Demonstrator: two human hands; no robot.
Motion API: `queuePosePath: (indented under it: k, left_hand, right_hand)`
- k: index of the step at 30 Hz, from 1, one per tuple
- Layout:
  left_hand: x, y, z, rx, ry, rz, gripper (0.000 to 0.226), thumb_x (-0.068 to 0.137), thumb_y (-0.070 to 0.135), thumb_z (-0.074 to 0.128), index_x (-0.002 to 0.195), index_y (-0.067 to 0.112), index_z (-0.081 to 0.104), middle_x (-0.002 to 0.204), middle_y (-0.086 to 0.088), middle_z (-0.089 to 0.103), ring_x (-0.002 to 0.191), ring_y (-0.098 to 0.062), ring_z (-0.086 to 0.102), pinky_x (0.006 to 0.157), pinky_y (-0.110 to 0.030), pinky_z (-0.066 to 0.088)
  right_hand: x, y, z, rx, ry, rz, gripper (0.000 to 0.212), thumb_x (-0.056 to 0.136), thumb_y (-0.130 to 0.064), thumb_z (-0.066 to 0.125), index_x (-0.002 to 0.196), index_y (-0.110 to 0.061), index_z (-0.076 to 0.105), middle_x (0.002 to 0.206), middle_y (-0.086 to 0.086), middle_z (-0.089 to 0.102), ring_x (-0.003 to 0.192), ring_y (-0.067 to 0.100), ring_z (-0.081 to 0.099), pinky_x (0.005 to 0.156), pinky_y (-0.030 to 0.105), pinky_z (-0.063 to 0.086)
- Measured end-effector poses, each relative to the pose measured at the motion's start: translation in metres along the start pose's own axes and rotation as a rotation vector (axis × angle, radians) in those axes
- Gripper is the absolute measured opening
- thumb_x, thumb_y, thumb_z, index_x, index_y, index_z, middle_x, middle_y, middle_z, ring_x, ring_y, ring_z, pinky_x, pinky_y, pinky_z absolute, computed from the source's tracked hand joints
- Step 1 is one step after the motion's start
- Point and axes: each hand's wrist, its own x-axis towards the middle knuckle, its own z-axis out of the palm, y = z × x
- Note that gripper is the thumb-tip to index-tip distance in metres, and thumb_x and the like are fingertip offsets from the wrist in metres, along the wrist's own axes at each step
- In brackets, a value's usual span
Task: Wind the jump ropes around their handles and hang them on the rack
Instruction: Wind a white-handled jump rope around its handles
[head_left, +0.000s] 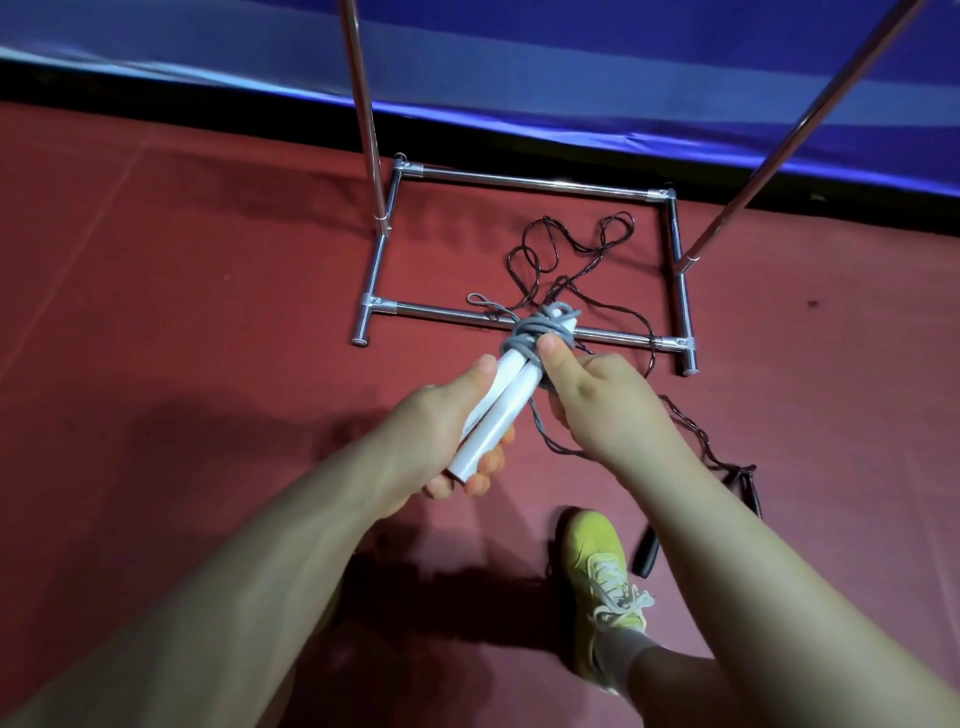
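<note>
Head view, looking down over both forearms onto a dark red floor (156, 312). Left side: left hand (441, 431) wraps its fingers around a pair of white handles (498, 410) held side by side, thumb lying along the upper side, fingertips showing beneath the near ends. Handles point away from the person, tilted up and to the right. Centre: grey rope (540, 327) is coiled in several turns around the far ends of the handles, with a small loop sticking out to the left and one strand dropping down between the two hands. Right hand (602, 405) pinches the coils, thumb pressed on top of the wraps, remaining fingers curled under and mostly hidden. Behind the hands stands a chrome rack (519, 182): a rectangular tube base resting on the floor, one upright rising at the left side, another slanting up at the right. Black rope (571, 249) lies loose in tangled loops inside the base, crosses over the near bar, and trails right and toward the person to black handles (649, 551) lying on the floor. Just left of those handles, a yellow shoe (602, 571) with pale laces stands flat on the floor. Along the top, a blue barrier (571, 78) runs across, with a black strip below it.
</note>
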Motion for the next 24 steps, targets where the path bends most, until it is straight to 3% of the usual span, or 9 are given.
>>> queuePosePath:
  k: [3, 5, 7, 9, 14, 17, 20, 24]
  left_hand:
    - [0.004, -0.002, -0.003, 0.167, 0.142, 0.062, 0.052, 0.095, 0.056, 0.034, 0.075, 0.014, 0.056, 0.056, 0.000, 0.052, 0.046, -0.015, 0.045, 0.041, -0.016, 0.031]
    - [0.008, -0.006, -0.006, 0.246, 0.188, 0.123, 0.056, 0.084, 0.065, 0.039, 0.078, 0.013, 0.057, 0.061, 0.001, 0.054, 0.053, -0.017, 0.047, 0.057, -0.024, 0.040]
    - [0.010, -0.008, -0.008, 0.298, 0.216, 0.167, 0.058, 0.082, 0.064, 0.042, 0.084, 0.009, 0.057, 0.066, 0.002, 0.053, 0.061, -0.018, 0.046, 0.069, -0.034, 0.041]
    - [0.011, -0.008, -0.008, 0.307, 0.220, 0.184, 0.054, 0.084, 0.060, 0.047, 0.089, 0.007, 0.056, 0.071, 0.001, 0.049, 0.066, -0.017, 0.043, 0.071, -0.034, 0.037]
    - [0.014, -0.012, -0.011, 0.238, 0.245, 0.265, 0.050, 0.053, 0.068, 0.053, 0.079, 0.027, 0.062, 0.064, 0.013, 0.049, 0.064, -0.011, 0.043, 0.067, -0.030, 0.035]
    - [0.018, -0.014, -0.012, 0.197, 0.254, 0.289, 0.036, 0.056, 0.055, 0.065, 0.079, 0.028, 0.061, 0.067, 0.012, 0.055, 0.067, -0.012, 0.047, 0.066, -0.029, 0.036]
    - [0.016, -0.010, -0.008, 0.199, 0.230, 0.272, 0.035, 0.056, 0.046, 0.067, 0.083, 0.026, 0.057, 0.072, 0.004, 0.058, 0.065, -0.016, 0.050, 0.062, -0.028, 0.037]
    - [0.009, -0.005, -0.007, 0.285, 0.103, 0.227, 0.037, 0.059, 0.045, 0.072, 0.078, 0.022, 0.051, 0.064, 0.010, 0.048, 0.058, -0.008, 0.043, 0.055, -0.024, 0.033]
  right_hand:
    - [0.001, 0.003, 0.005, 0.156, -0.068, 0.002, 0.064, 0.097, -0.050, 0.037, 0.075, 0.006, 0.059, 0.055, 0.004, 0.040, 0.045, 0.015, 0.033, 0.047, 0.026, 0.025]
    - [0.001, 0.002, 0.007, 0.331, -0.166, 0.070, 0.065, 0.091, -0.062, 0.035, 0.076, -0.003, 0.058, 0.059, 0.007, 0.041, 0.045, 0.017, 0.033, 0.046, 0.024, 0.026]
    - [0.000, 0.000, 0.005, 0.546, -0.225, 0.173, 0.070, 0.085, -0.074, 0.030, 0.077, -0.010, 0.057, 0.059, 0.010, 0.046, 0.044, 0.019, 0.037, 0.046, 0.026, 0.028]
    - [0.000, -0.001, 0.000, 0.695, -0.248, 0.225, 0.071, 0.088, -0.073, 0.025, 0.079, -0.011, 0.059, 0.055, 0.007, 0.053, 0.041, 0.018, 0.041, 0.044, 0.025, 0.031]
    - [-0.004, -0.006, -0.004, 0.634, -0.233, 0.191, 0.052, 0.091, -0.064, 0.035, 0.093, -0.019, 0.060, 0.061, 0.008, 0.064, 0.042, 0.016, 0.049, 0.045, 0.023, 0.036]
    - [-0.002, -0.007, -0.002, 0.639, -0.215, 0.158, 0.047, 0.092, -0.056, 0.043, 0.092, -0.014, 0.063, 0.065, 0.008, 0.064, 0.043, 0.014, 0.052, 0.042, 0.022, 0.036]
    - [0.001, -0.008, -0.003, 0.661, -0.152, 0.101, 0.035, 0.092, -0.044, 0.052, 0.080, -0.013, 0.062, 0.058, 0.006, 0.057, 0.041, 0.016, 0.045, 0.042, 0.023, 0.030]
    - [0.002, -0.005, -0.005, 0.518, -0.005, -0.011, 0.028, 0.077, -0.042, 0.052, 0.058, -0.021, 0.049, 0.048, 0.001, 0.043, 0.040, 0.014, 0.030, 0.046, 0.025, 0.023]
